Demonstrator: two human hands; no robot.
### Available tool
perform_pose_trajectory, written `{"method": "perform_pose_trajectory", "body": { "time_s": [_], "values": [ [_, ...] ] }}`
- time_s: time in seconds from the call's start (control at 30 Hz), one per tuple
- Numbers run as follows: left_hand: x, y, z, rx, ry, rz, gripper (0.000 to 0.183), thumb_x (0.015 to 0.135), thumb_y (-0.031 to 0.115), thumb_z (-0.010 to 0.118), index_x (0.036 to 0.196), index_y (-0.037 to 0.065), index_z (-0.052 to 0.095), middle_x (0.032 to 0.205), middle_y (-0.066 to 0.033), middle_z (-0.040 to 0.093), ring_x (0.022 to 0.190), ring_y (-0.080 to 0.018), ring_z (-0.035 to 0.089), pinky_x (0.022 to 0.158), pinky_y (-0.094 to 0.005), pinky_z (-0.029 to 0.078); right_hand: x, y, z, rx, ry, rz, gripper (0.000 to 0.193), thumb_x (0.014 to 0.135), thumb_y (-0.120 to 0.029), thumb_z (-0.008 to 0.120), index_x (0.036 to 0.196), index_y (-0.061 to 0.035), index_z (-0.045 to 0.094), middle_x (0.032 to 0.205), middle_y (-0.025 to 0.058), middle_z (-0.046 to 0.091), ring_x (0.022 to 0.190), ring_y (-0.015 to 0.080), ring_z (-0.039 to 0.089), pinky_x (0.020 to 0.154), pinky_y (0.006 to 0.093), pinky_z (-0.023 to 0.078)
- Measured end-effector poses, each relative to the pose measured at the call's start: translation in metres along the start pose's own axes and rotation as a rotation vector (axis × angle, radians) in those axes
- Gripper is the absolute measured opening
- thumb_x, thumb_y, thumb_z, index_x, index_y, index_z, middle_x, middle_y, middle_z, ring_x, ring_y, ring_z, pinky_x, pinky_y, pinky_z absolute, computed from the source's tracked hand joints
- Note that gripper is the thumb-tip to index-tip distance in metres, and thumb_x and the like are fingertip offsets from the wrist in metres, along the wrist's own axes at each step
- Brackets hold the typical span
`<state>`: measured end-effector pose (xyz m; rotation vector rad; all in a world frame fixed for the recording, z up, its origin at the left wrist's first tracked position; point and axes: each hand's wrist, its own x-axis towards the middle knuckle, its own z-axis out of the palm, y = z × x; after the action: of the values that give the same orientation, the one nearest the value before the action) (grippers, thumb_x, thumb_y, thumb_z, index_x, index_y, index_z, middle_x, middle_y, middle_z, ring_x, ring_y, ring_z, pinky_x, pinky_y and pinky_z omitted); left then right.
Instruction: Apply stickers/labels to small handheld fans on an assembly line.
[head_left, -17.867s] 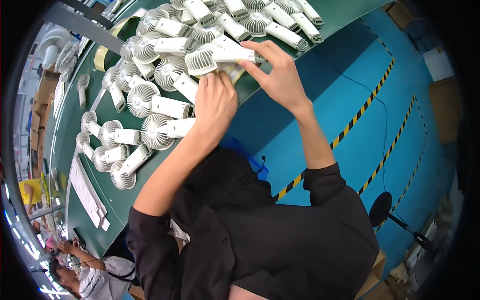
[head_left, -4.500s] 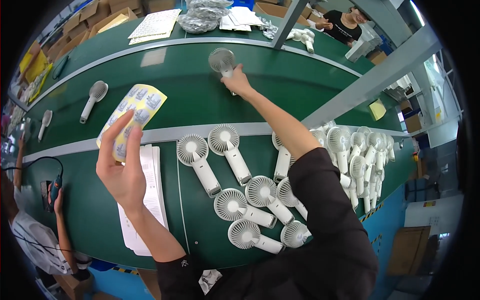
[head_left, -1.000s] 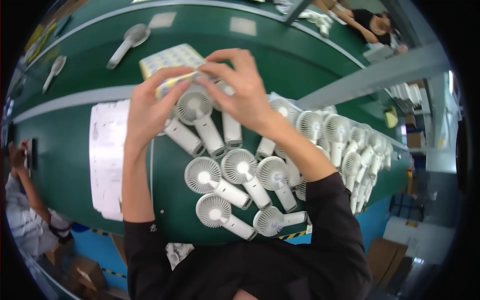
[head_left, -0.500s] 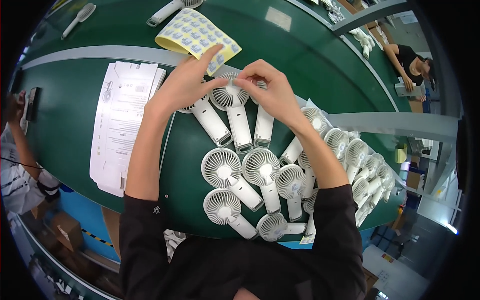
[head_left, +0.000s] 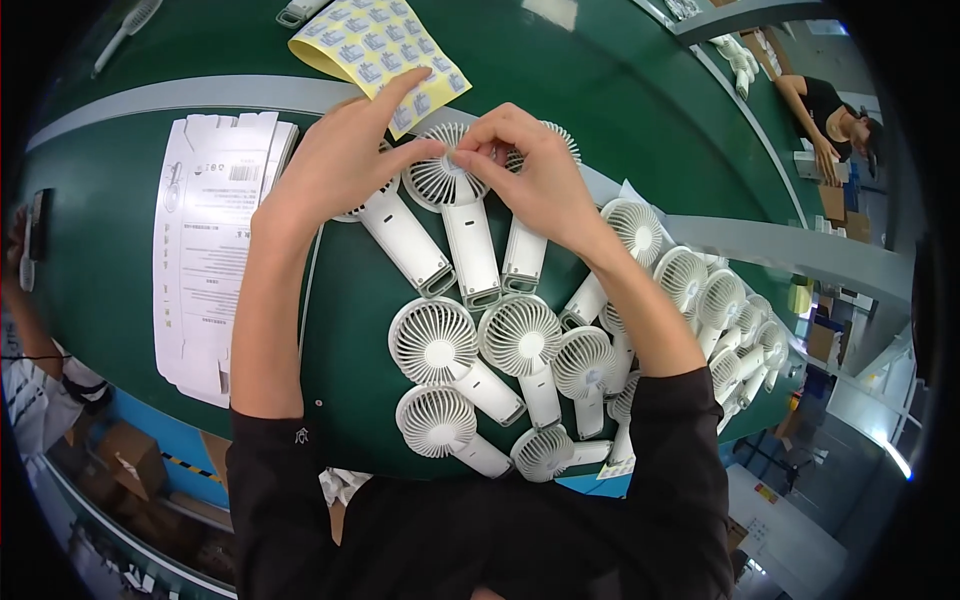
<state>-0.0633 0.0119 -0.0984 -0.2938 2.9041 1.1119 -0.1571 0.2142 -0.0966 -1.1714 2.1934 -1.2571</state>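
My left hand [head_left: 340, 160] has its index finger lying on a yellow-backed sticker sheet [head_left: 385, 45] that curls up at its left side. Its other fingers are hidden beneath the sheet, and its thumb reaches to the head of a white handheld fan [head_left: 468, 240]. Over that fan's hub my right hand [head_left: 535, 180] pinches thumb and index finger together on what looks like a small pale sticker, mostly covered by the fingertips. One white fan [head_left: 405, 235] lies to the left of it and another [head_left: 525, 250] to the right, both partly hidden by my hands.
Several more fans [head_left: 435, 340] lie nearer me, and a pile of them [head_left: 720, 300] fills the right side. Flattened white printed cartons [head_left: 205, 260] are stacked at the left. A grey rail [head_left: 200, 98] crosses the green table [head_left: 90, 230]. A co-worker [head_left: 830, 125] is at the far right.
The view has shifted slightly, so the cartons and fans sit a little further left. My hands stay together over the same fan, with the right fingertips still at its hub.
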Motion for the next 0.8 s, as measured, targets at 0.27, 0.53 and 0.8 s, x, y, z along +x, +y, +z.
{"method": "perform_pose_trajectory", "body": {
  "time_s": [0.27, 0.53, 0.8],
  "values": [
    [-0.001, -0.004, 0.003, -0.013, 0.026, 0.036, 0.071, 0.087, 0.039, 0.075, 0.149, 0.023, 0.045, 0.101, -0.018, 0.069, 0.083, -0.0267, 0.064, 0.078, -0.0372, 0.05, -0.003, 0.0, 0.005, -0.028, 0.035, -0.009, 0.01, 0.089, -0.01, 0.072, 0.093, -0.0015, 0.068, 0.093, 0.0031, 0.06, 0.074, 0.0106, 0.052, 0.068, 0.0254, 0.045],
    [0.0, -0.005, 0.004, -0.012, 0.043, 0.052, 0.07, 0.086, 0.04, 0.075, 0.147, 0.021, 0.047, 0.099, -0.0172, 0.069, 0.081, -0.0254, 0.063, 0.077, -0.0369, 0.05, -0.004, 0.002, 0.007, -0.044, 0.058, -0.029, 0.01, 0.088, -0.009, 0.073, 0.093, -0.0016, 0.068, 0.095, 0.0032, 0.062, 0.075, 0.0106, 0.053, 0.069, 0.0251, 0.046],
    [0.001, -0.007, 0.005, -0.029, 0.048, 0.061, 0.07, 0.087, 0.04, 0.075, 0.147, 0.021, 0.047, 0.096, -0.0167, 0.068, 0.077, -0.0242, 0.062, 0.074, -0.0363, 0.05, -0.006, -0.001, 0.007, -0.381, 0.125, -0.209, 0.017, 0.087, -0.014, 0.075, 0.095, -0.0031, 0.065, 0.099, 0.0074, 0.058, 0.087, 0.0208, 0.057, 0.076, 0.033, 0.045]
  ]
}}
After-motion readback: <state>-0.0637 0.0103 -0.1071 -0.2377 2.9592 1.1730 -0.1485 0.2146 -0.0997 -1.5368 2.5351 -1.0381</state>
